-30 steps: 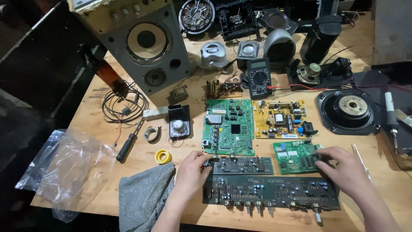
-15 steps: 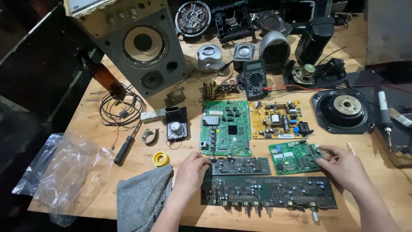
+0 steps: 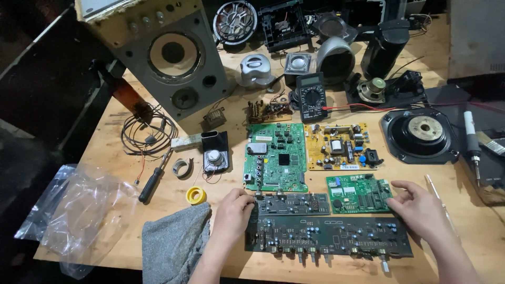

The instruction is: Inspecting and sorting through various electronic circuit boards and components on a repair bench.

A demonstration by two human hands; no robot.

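Wooden workbench (image 3: pixel 368 263); left hand (image 3: pixel 233 210), right hand (image 3: pixel 418 210) flat at long dark circuit board (image 3: pixel 329 235) ends.

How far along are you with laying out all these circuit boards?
Looks done: a large green board and a yellow board lie flat side by side. In hand: the left hand touches the small dark board, and the right hand rests by the small green board and the long dark board. Left: speakers and parts crowd the table's far edge.
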